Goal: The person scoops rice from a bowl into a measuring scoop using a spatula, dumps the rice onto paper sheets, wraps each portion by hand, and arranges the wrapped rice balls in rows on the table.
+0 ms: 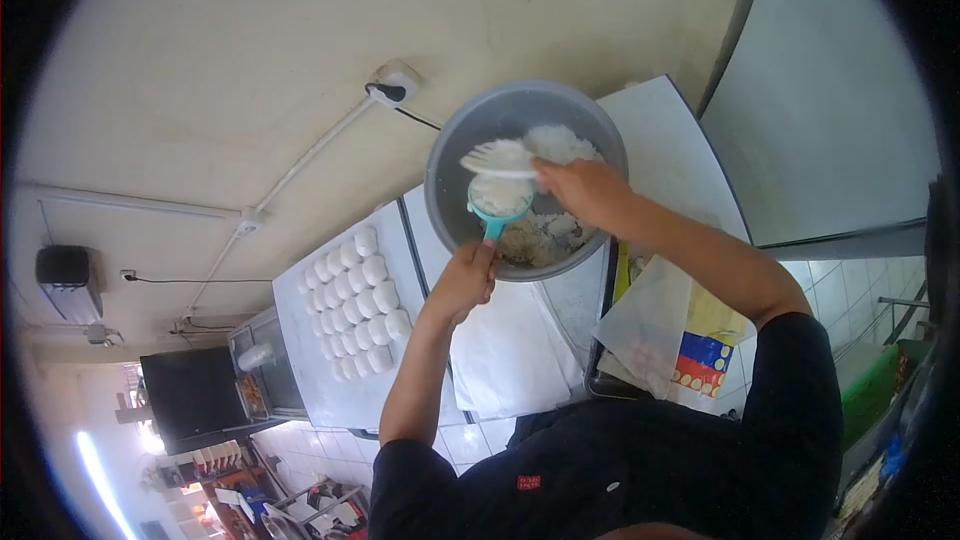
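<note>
My left hand (pixel 463 285) is closed around the handle of a turquoise scoop (pixel 494 228), whose round cup is filled with white rice (pixel 500 194). Directly above that cup is a white pronged rice spoon (pixel 490 160), with rice on it; my right hand (pixel 582 190) grips its handle. Both tools are over a big grey tub (pixel 448 120). Inside lies more loose rice (pixel 560 143), heaped at the far side and stuck along the near side. Whether the spoon touches the scoop is hard to tell.
Rows of rounded white rice portions (pixel 350 300) cover part of the white table (pixel 300 350) at left. White paper sheets (pixel 510 350) lie in front of the tub. A dark tray (pixel 608 387) and clear plastic (pixel 650 330) are at right. A plugged cable (pixel 415 119) runs behind the tub.
</note>
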{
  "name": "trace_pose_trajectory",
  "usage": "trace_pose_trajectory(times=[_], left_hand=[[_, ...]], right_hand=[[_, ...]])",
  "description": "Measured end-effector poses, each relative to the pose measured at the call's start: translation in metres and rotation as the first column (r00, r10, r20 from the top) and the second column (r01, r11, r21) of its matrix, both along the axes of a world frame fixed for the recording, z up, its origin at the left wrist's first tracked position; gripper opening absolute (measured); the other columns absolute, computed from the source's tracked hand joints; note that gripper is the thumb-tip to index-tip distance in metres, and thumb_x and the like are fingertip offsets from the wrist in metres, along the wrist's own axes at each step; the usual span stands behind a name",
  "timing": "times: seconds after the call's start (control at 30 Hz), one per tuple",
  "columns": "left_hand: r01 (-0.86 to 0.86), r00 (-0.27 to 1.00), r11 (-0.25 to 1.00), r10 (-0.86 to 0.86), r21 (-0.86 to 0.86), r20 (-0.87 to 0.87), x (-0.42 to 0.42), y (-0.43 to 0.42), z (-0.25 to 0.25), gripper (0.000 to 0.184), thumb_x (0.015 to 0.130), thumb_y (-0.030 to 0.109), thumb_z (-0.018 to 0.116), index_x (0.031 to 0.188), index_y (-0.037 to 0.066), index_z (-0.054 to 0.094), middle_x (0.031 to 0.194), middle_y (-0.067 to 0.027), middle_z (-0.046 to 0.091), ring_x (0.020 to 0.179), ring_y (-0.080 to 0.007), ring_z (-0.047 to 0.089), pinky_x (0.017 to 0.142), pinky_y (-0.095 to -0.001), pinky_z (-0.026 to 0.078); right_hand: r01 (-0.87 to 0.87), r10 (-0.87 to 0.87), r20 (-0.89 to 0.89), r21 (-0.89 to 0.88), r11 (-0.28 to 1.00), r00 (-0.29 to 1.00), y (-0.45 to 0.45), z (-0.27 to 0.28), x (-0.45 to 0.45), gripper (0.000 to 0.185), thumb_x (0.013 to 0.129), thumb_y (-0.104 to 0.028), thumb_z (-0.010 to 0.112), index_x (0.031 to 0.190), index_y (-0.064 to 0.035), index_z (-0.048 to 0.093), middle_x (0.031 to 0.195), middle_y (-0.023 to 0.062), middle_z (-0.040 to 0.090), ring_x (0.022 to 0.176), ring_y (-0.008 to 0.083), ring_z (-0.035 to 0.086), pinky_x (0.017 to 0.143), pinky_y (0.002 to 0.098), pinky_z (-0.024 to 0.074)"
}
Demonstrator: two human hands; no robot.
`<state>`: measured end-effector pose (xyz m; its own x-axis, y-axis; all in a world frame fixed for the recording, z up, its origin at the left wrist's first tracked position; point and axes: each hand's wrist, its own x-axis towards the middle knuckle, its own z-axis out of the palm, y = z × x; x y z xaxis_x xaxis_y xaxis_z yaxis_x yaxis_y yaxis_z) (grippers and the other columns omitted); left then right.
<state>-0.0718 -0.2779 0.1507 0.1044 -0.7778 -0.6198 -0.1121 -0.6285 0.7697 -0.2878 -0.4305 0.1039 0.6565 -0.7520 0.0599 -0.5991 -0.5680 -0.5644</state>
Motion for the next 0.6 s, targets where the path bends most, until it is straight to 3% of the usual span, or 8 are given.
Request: trace_pose_trajectory(times=[0.1, 0.17, 0.23, 0.3, 0.33, 0.4, 0.5, 0.6], left_hand=[[-0.004, 0.997, 1.000, 0.005, 0.010, -0.083, 0.003, -0.001, 0.018, 0.035, 0.111, 0.037, 0.047, 0.099, 0.006, 0.055, 0.070, 0.0033, 0.045, 0.051, -0.0069, 0.038, 0.042, -0.0246, 0.030], [-0.042, 0.948, 0.999, 0.049, 0.031, -0.316, 0.010, -0.002, 0.023, 0.034, 0.111, 0.037, 0.047, 0.104, 0.005, 0.056, 0.073, 0.0036, 0.046, 0.052, -0.0063, 0.038, 0.042, -0.0235, 0.030], [-0.102, 0.759, 0.994, 0.106, 0.042, -0.642, 0.024, -0.018, 0.016, 0.033, 0.111, 0.037, 0.046, 0.109, 0.005, 0.056, 0.075, 0.0039, 0.048, 0.053, -0.0054, 0.039, 0.042, -0.0222, 0.030], [-0.195, 0.788, 0.980, 0.179, 0.036, -0.589, 0.020, -0.025, 0.007, 0.034, 0.112, 0.037, 0.045, 0.111, 0.005, 0.056, 0.075, 0.0044, 0.048, 0.054, -0.0047, 0.040, 0.043, -0.0210, 0.029], [-0.240, 0.795, 0.970, 0.214, 0.030, -0.568, 0.013, -0.026, 0.004, 0.035, 0.112, 0.037, 0.044, 0.112, 0.005, 0.056, 0.075, 0.0046, 0.048, 0.055, -0.0044, 0.040, 0.043, -0.0205, 0.029], [-0.287, 0.789, 0.958, 0.228, -0.013, -0.570, -0.003, -0.013, 0.008, 0.033, 0.113, 0.036, 0.044, 0.112, 0.004, 0.055, 0.076, 0.0039, 0.050, 0.053, -0.0033, 0.039, 0.040, -0.0179, 0.028], [-0.255, 0.726, 0.967, 0.183, -0.012, -0.663, -0.023, 0.014, 0.010, 0.033, 0.113, 0.037, 0.043, 0.113, 0.006, 0.056, 0.078, 0.0032, 0.052, 0.053, -0.0034, 0.041, 0.040, -0.0177, 0.031], [-0.146, 0.744, 0.988, 0.072, -0.056, -0.664, -0.043, 0.045, 0.010, 0.035, 0.113, 0.041, 0.041, 0.114, 0.009, 0.056, 0.079, 0.0023, 0.054, 0.056, -0.0053, 0.045, 0.044, -0.0206, 0.036]], right_hand=[[-0.128, 0.133, -0.206, 0.039, 0.991, 0.969, -0.039, -0.026, -0.009, 0.038, 0.109, -0.032, 0.047, 0.137, -0.0119, 0.063, 0.088, 0.0214, 0.072, 0.084, 0.0407, 0.072, 0.074, 0.0522, 0.0574], [-0.093, 0.043, -0.145, -0.364, 0.927, 0.989, -0.040, -0.049, -0.014, 0.039, 0.108, -0.032, 0.047, 0.134, -0.0096, 0.065, 0.096, 0.0216, 0.072, 0.090, 0.0398, 0.072, 0.079, 0.0508, 0.0572], [0.011, -0.004, 0.016, -0.484, 0.875, 1.000, -0.034, -0.033, -0.011, 0.041, 0.109, -0.035, 0.047, 0.133, -0.0074, 0.066, 0.104, 0.0203, 0.072, 0.098, 0.0373, 0.071, 0.084, 0.0493, 0.0566], [0.126, -0.053, 0.229, -0.318, 0.940, 0.972, -0.017, -0.006, -0.011, 0.045, 0.109, -0.039, 0.048, 0.132, -0.0053, 0.067, 0.112, 0.0174, 0.071, 0.106, 0.0332, 0.069, 0.090, 0.0477, 0.0555], [0.112, -0.128, 0.279, 0.072, 0.991, 0.952, -0.002, 0.003, -0.009, 0.044, 0.110, -0.040, 0.048, 0.131, -0.0062, 0.066, 0.109, 0.0149, 0.071, 0.104, 0.0305, 0.069, 0.091, 0.0467, 0.0543], [0.021, -0.327, 0.250, 0.766, 0.642, 0.911, 0.040, 0.018, -0.004, 0.042, 0.111, -0.041, 0.048, 0.129, -0.0078, 0.064, 0.102, 0.0097, 0.069, 0.100, 0.0252, 0.068, 0.092, 0.0447, 0.0519], [-0.240, -0.529, 0.337, 0.940, 0.244, 0.779, 0.104, 0.043, 0.006, 0.041, 0.111, -0.042, 0.047, 0.127, -0.0078, 0.062, 0.102, 0.0059, 0.069, 0.092, 0.0200, 0.069, 0.080, 0.0379, 0.0548], [-0.319, -0.687, 0.387, 0.919, 0.232, 0.615, 0.124, 0.004, 0.012, 0.039, 0.112, -0.038, 0.044, 0.126, -0.0060, 0.062, 0.110, 0.0094, 0.071, 0.091, 0.0199, 0.070, 0.073, 0.0365, 0.0554]])
